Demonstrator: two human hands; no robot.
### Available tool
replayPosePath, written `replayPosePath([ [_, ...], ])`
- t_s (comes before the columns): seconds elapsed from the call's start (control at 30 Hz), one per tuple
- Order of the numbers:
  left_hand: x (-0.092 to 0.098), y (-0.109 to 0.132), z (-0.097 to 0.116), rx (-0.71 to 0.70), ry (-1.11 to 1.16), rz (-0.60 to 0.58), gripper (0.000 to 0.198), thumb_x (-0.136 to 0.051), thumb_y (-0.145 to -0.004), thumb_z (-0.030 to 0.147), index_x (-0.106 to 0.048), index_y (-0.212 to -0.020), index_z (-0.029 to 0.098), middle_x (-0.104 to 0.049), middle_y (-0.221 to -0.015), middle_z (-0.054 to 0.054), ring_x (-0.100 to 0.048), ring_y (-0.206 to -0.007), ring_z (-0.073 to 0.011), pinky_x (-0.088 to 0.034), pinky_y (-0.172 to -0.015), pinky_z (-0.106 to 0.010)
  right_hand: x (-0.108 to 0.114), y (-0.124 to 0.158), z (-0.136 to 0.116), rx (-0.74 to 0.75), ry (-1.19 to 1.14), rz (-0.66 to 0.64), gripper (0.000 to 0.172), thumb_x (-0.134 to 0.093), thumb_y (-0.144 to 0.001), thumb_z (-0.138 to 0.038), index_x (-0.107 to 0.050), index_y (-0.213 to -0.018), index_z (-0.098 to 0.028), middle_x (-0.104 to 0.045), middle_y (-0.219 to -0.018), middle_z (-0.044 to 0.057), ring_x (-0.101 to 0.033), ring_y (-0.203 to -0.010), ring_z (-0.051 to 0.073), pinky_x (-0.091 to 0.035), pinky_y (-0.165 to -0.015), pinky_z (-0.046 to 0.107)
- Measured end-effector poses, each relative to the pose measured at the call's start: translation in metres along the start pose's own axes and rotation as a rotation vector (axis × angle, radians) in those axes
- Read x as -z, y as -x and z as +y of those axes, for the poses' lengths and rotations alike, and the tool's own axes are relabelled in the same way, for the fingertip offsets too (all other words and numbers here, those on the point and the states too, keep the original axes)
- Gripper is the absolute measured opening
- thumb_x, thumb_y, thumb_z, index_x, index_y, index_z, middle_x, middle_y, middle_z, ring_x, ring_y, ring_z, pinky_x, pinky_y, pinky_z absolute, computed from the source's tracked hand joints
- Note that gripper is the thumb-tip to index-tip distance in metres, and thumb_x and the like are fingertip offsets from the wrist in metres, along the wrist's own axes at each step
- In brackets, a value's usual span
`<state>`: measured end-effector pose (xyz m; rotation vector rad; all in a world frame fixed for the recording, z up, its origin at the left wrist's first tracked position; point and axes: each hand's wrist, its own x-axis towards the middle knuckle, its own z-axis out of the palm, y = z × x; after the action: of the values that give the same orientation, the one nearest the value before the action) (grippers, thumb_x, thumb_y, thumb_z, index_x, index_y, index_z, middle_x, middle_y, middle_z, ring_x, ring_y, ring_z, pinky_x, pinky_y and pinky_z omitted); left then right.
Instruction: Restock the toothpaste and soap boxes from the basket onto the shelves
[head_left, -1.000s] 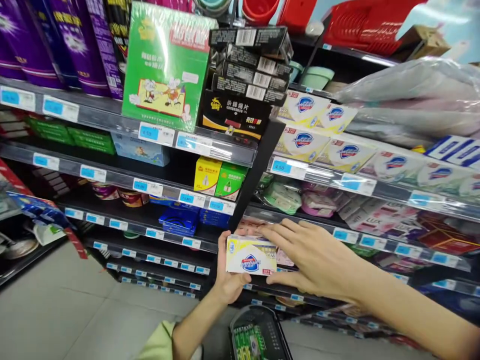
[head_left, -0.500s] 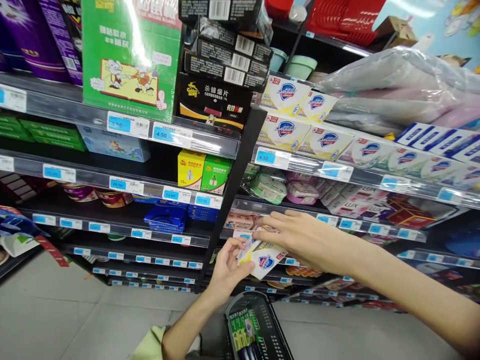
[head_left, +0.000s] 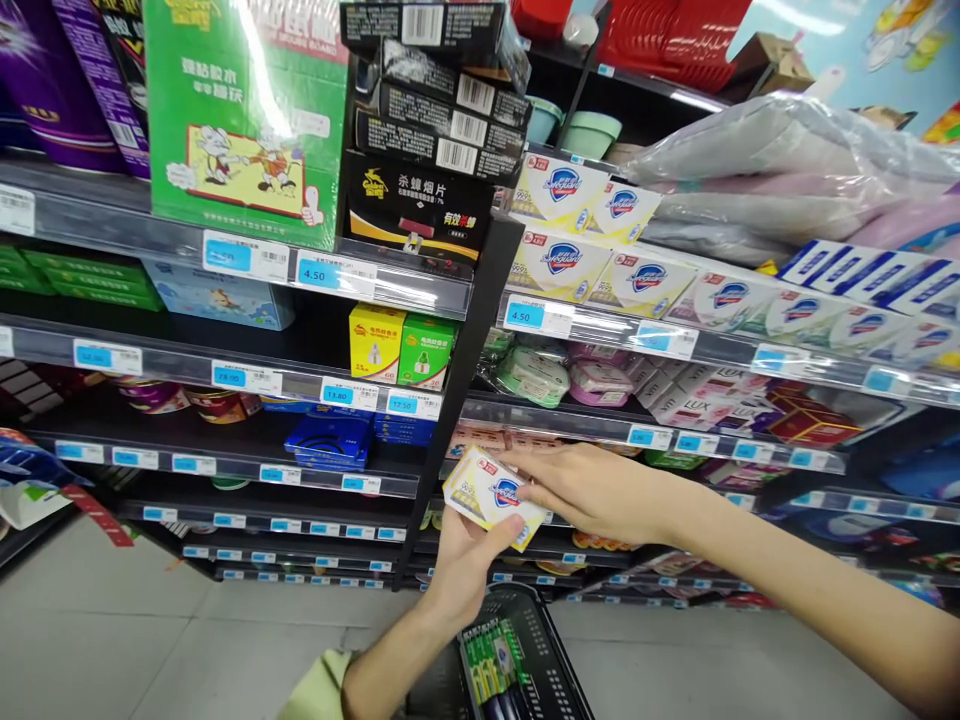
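Note:
A white and yellow Safeguard soap box (head_left: 482,492) is held in front of the shelves, its printed front tilted up toward me. My left hand (head_left: 466,565) grips it from below, thumb across the front and the other fingers hidden behind. At the box's right end, my right hand (head_left: 592,492) is closed on it, with fingers at the upper edge and over the logo. Matching soap boxes (head_left: 562,262) are stacked on the shelf above. Below my hands is a black shopping basket (head_left: 551,640), with green and yellow packages (head_left: 489,662) inside.
At the upper left, a green mouse-board box (head_left: 247,120) and black boxes (head_left: 420,205) fill a shelf. Plastic-wrapped bundles (head_left: 757,170) lie above the soap on the right. A dark post (head_left: 450,390) divides the shelving. Grey floor tiles (head_left: 90,640) show below.
The soap box has turned so its front faces up toward me, and it sits slightly further left. My right hand has shifted from its top to its right end.

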<state>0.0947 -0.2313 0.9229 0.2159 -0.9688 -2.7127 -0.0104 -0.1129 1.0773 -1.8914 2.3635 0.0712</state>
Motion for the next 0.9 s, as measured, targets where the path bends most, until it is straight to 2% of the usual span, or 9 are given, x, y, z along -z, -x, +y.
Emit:
replayPosePath([
  [0.1,-0.001,0.006,-0.002,0.097,-0.011,-0.091,0.080,-0.092,-0.067,0.027,-0.057,-0.139,0.024,-0.074,-0.122,-0.010,-0.065,-0.120,-0.0304,-0.050,-0.108,-0.047,-0.001,0.001,-0.005,-0.002,-0.043,-0.066,0.050,-0.030,-0.109,-0.040,-0.047,-0.149,-0.016,-0.069,-0.129,0.015,-0.071,-0.108,0.027,-0.055,-0.087,0.038],
  [0.2,-0.001,0.008,0.000,0.132,-0.039,-0.157,0.081,-0.093,-0.064,0.026,-0.059,-0.138,0.023,-0.075,-0.121,-0.010,-0.066,-0.119,-0.0306,-0.050,-0.108,-0.047,0.001,0.002,-0.005,-0.011,-0.094,-0.081,0.050,-0.028,-0.109,-0.041,-0.047,-0.150,-0.018,-0.065,-0.138,0.014,-0.067,-0.119,0.027,-0.053,-0.096,0.040],
  [0.4,-0.003,0.004,0.001,0.123,-0.052,-0.188,0.079,-0.093,-0.064,0.028,-0.062,-0.136,0.023,-0.074,-0.123,-0.011,-0.064,-0.121,-0.0309,-0.049,-0.109,-0.046,0.002,0.004,-0.002,-0.030,-0.152,-0.051,0.048,-0.034,-0.109,-0.042,-0.049,-0.149,-0.021,-0.064,-0.140,0.011,-0.064,-0.124,0.025,-0.051,-0.103,0.038],
  [0.57,-0.004,0.005,-0.002,0.114,-0.059,-0.191,0.077,-0.093,-0.063,0.027,-0.062,-0.133,0.022,-0.072,-0.124,-0.011,-0.063,-0.122,-0.0303,-0.049,-0.108,-0.045,0.003,0.003,-0.002,-0.054,-0.150,-0.075,0.057,-0.039,-0.105,-0.053,-0.051,-0.148,-0.018,-0.059,-0.146,0.013,-0.061,-0.128,0.027,-0.050,-0.104,0.038],
  [0.67,-0.001,0.005,-0.003,0.094,-0.102,-0.212,0.068,-0.091,-0.066,0.026,-0.062,-0.128,0.021,-0.070,-0.126,-0.010,-0.062,-0.123,-0.0282,-0.049,-0.108,-0.042,0.004,0.003,0.000,-0.041,-0.180,-0.072,0.059,-0.043,-0.104,-0.054,-0.048,-0.149,-0.018,-0.057,-0.147,0.014,-0.058,-0.131,0.029,-0.048,-0.105,0.040],
  [0.73,0.002,0.002,-0.004,0.016,-0.185,-0.225,0.058,-0.088,-0.071,0.025,-0.061,-0.122,0.020,-0.070,-0.123,-0.010,-0.065,-0.116,-0.0251,-0.051,-0.103,-0.039,0.005,0.003,0.002,-0.009,-0.204,-0.048,0.055,-0.051,-0.102,-0.050,-0.050,-0.147,-0.018,-0.061,-0.142,0.015,-0.060,-0.127,0.029,-0.048,-0.102,0.039],
  [0.77,0.004,0.000,-0.005,-0.076,-0.243,-0.218,0.052,-0.086,-0.072,0.024,-0.060,-0.116,0.020,-0.069,-0.118,-0.009,-0.066,-0.110,-0.0233,-0.053,-0.097,-0.037,0.005,0.003,0.004,0.018,-0.208,-0.033,0.050,-0.056,-0.101,-0.045,-0.054,-0.143,-0.018,-0.064,-0.136,0.014,-0.062,-0.122,0.028,-0.050,-0.098,0.037],
  [0.83,0.008,-0.005,-0.007,-0.360,-0.389,-0.165,0.041,-0.086,-0.069,0.020,-0.057,-0.098,0.020,-0.066,-0.109,-0.006,-0.065,-0.097,-0.0198,-0.054,-0.084,-0.032,0.003,0.002,0.008,0.087,-0.189,-0.002,0.033,-0.064,-0.097,-0.031,-0.061,-0.128,-0.020,-0.070,-0.120,0.011,-0.065,-0.110,0.025,-0.051,-0.091,0.034],
  [0.9,0.013,-0.008,-0.009,-0.687,-0.560,-0.089,0.039,-0.085,-0.067,0.013,-0.050,-0.084,0.021,-0.060,-0.104,-0.003,-0.062,-0.093,-0.0184,-0.051,-0.078,-0.029,-0.003,0.000,0.012,0.177,-0.136,0.052,0.019,-0.062,-0.095,-0.019,-0.063,-0.114,-0.021,-0.070,-0.112,0.009,-0.064,-0.106,0.023,-0.051,-0.087,0.033],
])
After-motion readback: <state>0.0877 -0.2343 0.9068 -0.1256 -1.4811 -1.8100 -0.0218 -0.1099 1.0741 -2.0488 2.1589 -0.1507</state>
